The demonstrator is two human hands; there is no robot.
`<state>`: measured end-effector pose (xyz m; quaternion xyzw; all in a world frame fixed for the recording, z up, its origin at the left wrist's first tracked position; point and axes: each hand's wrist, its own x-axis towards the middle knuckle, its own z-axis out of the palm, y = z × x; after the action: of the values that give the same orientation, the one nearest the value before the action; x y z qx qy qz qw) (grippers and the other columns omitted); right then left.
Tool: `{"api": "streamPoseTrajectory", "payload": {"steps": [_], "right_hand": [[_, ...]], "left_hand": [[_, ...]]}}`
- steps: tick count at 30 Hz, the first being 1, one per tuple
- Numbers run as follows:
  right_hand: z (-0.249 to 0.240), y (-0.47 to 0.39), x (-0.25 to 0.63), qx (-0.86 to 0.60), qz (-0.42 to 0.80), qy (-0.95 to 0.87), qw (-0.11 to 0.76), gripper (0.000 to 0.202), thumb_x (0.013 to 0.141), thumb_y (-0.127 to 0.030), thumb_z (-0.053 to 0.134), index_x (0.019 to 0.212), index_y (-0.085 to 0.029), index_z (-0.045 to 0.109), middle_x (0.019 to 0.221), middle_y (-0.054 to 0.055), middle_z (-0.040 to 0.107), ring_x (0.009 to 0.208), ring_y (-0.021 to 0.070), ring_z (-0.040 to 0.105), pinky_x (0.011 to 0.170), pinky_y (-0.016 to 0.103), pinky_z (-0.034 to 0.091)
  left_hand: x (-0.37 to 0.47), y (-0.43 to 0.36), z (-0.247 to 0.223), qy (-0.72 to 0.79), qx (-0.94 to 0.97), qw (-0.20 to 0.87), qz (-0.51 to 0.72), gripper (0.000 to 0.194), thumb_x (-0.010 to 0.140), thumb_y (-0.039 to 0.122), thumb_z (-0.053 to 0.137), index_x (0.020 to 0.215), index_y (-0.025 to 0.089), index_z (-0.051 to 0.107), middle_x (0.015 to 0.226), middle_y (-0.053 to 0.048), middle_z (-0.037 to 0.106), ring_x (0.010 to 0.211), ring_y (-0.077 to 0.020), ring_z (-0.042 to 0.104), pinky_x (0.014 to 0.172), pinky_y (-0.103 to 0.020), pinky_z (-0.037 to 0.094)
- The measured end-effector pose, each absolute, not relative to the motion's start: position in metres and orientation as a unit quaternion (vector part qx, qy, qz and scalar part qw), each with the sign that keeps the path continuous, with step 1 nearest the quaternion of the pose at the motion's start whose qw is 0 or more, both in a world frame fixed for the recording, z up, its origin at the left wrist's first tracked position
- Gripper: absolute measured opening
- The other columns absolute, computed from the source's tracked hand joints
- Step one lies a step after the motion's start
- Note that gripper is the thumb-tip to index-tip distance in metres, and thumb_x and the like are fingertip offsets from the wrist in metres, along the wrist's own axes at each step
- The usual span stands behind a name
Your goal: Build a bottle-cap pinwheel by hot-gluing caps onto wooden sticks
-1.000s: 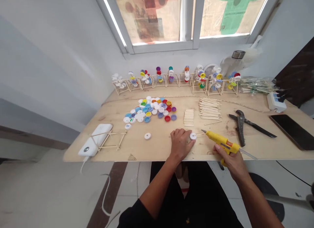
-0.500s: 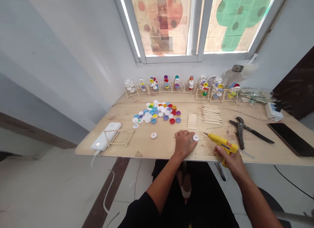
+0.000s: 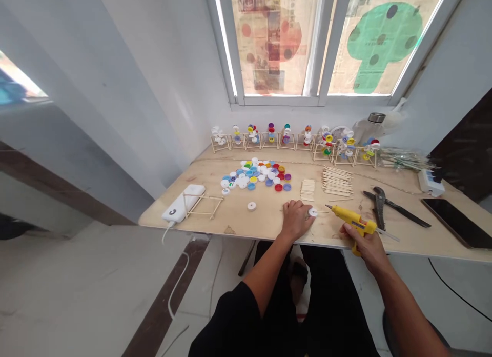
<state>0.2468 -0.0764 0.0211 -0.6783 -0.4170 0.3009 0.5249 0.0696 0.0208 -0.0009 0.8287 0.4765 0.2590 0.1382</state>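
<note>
Fingers of the left hand (image 3: 296, 220) close in a narrow grip on a white cap (image 3: 313, 212) at the near side of the bench (image 3: 269, 221), a thin stick (image 3: 325, 211) showing beyond it. Those of the right hand (image 3: 371, 246) wrap around the handle of a yellow glue gun (image 3: 355, 221), its nozzle just beside the stick; from here, I can't tell whether they touch. Farther out lie short sticks (image 3: 308, 190), longer sticks (image 3: 337, 181), a lone white cap (image 3: 251, 206) and a heap of colored caps (image 3: 253, 174), with pliers (image 3: 380, 205) to the right.
</note>
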Motion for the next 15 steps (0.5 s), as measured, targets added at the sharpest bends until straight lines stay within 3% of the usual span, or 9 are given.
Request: {"api": "streamPoseTrajectory", "payload": {"steps": [6, 15], "right_hand": [[0.0211, -0.0779, 0.2493, -0.644, 0.322, -0.456, 0.524, 0.044, 0.067, -0.058, 0.064, 0.076, -0.015, 0.065, 0.075, 0.007, 0.067, 0.070, 0.0179, 0.059, 0.067, 0.029, 0.048], [0.0217, -0.0824, 0.2476, -0.634, 0.318, -0.462, 0.533, 0.046, 0.071, -0.059, 0.061, 0.077, -0.013, 0.064, 0.073, 0.007, 0.067, 0.068, 0.0170, 0.059, 0.066, 0.028, 0.047]], "left_hand": [[0.0683, 0.0203, 0.0015, 0.482, 0.830, 0.143, 0.243, 0.028, 0.080, 0.035, 0.058, 0.107, 0.027, 0.064, 0.101, -0.005, 0.062, 0.102, -0.0235, 0.047, 0.089, -0.039, 0.031], [0.0689, 0.0201, 0.0018, 0.476, 0.832, 0.139, 0.248, 0.030, 0.079, 0.032, 0.059, 0.108, 0.026, 0.064, 0.098, -0.005, 0.062, 0.101, -0.0232, 0.050, 0.090, -0.040, 0.031]]}}
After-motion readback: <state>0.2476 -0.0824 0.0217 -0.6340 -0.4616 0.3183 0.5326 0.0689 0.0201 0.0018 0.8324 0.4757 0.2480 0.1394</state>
